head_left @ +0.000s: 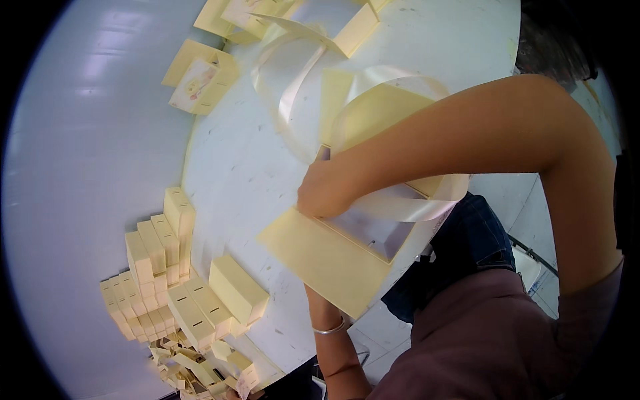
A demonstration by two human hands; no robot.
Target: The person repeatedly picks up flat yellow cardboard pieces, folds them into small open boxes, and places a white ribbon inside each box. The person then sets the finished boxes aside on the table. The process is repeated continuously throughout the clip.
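A pale yellow gift box (327, 267) with its flaps open and a grey-lilac inside sits on the table near me. My right hand (327, 190) reaches over it, curled closed at the rim between the flaps; its fingertips and whatever they hold are hidden. Wide white satin ribbon (413, 210) loops over the opening and comes close to that hand. Another ribbon loop (293, 100) trails beyond the box's far flap (380, 110). Below the near flap comes my left forearm (333, 347), wearing a silvery bangle; the flap covers the left hand, so its fingers cannot be seen.
Several pale yellow boxes (150, 250) stand stacked against the wall at left, with others (237, 290) in front. Open boxes (353, 30) stand at the far edge, one with a floral panel (195, 87). A jumble of boxes (200, 367) lies at lower left.
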